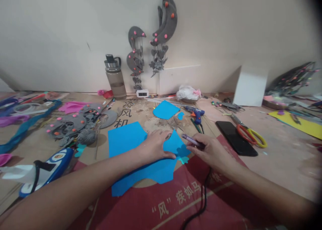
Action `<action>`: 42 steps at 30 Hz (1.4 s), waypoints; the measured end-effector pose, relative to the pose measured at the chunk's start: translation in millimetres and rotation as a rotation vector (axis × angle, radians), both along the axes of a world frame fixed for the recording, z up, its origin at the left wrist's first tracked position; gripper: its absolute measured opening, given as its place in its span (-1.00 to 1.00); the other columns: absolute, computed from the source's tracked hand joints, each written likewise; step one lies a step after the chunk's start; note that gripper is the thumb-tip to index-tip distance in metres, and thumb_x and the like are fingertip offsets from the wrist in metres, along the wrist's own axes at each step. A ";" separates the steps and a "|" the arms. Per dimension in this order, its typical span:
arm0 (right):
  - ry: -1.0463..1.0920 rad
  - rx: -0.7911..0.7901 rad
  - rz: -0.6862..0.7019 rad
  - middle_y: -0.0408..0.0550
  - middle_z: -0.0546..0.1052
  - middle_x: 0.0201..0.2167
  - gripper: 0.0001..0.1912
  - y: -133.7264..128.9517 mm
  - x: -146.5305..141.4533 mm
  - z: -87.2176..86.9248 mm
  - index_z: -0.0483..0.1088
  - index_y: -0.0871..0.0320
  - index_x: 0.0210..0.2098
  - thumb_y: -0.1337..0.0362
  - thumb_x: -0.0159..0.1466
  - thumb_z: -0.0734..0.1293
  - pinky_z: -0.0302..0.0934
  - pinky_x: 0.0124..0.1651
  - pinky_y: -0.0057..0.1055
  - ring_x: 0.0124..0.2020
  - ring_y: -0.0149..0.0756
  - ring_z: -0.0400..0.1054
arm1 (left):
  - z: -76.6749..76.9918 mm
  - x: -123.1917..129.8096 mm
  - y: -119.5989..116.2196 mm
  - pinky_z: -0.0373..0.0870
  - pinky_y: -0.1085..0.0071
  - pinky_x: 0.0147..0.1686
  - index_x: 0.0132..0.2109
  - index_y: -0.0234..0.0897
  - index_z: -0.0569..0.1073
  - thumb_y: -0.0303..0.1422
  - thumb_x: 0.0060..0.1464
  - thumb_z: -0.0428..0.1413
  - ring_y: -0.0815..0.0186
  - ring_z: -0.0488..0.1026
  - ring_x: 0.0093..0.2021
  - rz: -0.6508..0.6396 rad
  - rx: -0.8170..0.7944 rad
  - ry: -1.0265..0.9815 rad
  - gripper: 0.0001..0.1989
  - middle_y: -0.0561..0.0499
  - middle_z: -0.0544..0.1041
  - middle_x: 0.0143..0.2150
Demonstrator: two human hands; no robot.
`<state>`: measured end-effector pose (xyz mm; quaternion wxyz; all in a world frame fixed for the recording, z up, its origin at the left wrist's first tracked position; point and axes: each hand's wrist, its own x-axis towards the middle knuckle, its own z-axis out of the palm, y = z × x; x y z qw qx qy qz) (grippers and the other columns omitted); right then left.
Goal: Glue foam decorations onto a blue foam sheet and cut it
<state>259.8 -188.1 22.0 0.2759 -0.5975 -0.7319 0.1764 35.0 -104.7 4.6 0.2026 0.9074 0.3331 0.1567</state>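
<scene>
A blue sheet [128, 139] with cut-out edges lies on the cardboard in front of me. My left hand [157, 144] rests on it with thumb and fingers spread apart, at the pointed part on its right side. My right hand [207, 149] is closed around a slim purple pen [192, 141], just right of that pointed part. A small teal cut-out shape [183, 160] sticks out at the sheet's right edge, between the hands. Farther back, another blue cut piece [166, 110] lies over a bundle of thin sticks or wires.
On the right are a black phone [233, 137] and scissors [248, 132]. A blue glue gun [197, 114] lies behind my right hand. Grey felt pieces [75, 122] and a blue-and-white device [50, 173] are left. A bottle [115, 79] stands by the wall. A black cord [205, 199] runs across the front.
</scene>
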 end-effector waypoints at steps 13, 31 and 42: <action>-0.064 -0.147 0.147 -0.14 0.49 -0.42 -0.86 2.8 3.3 11.9 0.49 0.17 -0.29 0.23 0.23 0.42 0.15 -0.33 -0.44 -0.41 -0.35 0.32 | 19.6 -18.6 20.0 0.39 0.27 -0.17 -0.11 -0.30 0.49 -0.22 0.23 0.11 0.19 0.49 -0.18 0.212 0.020 -0.121 -0.77 -0.06 0.56 -0.17; -0.324 -0.320 0.256 0.09 0.52 -0.08 -0.68 10.9 -23.5 31.5 0.48 0.24 -0.05 0.43 0.19 0.41 0.21 -0.09 -0.38 -0.08 -0.16 0.41 | -1.1 -24.1 38.8 0.44 0.23 -0.05 0.04 -0.33 0.52 -0.32 0.25 0.06 0.13 0.54 -0.08 0.190 -0.014 -0.039 -0.71 -0.11 0.61 -0.09; -0.332 -0.289 0.253 -0.03 0.54 -0.30 -0.79 14.2 -20.3 22.7 0.47 0.19 -0.23 0.37 0.12 0.46 0.06 -0.32 -0.42 -0.30 -0.26 0.38 | -1.6 -12.4 40.3 0.38 0.18 0.15 0.07 -0.29 0.54 -0.44 0.24 0.02 0.13 0.49 0.11 0.002 0.001 -0.040 -0.68 -0.11 0.59 0.09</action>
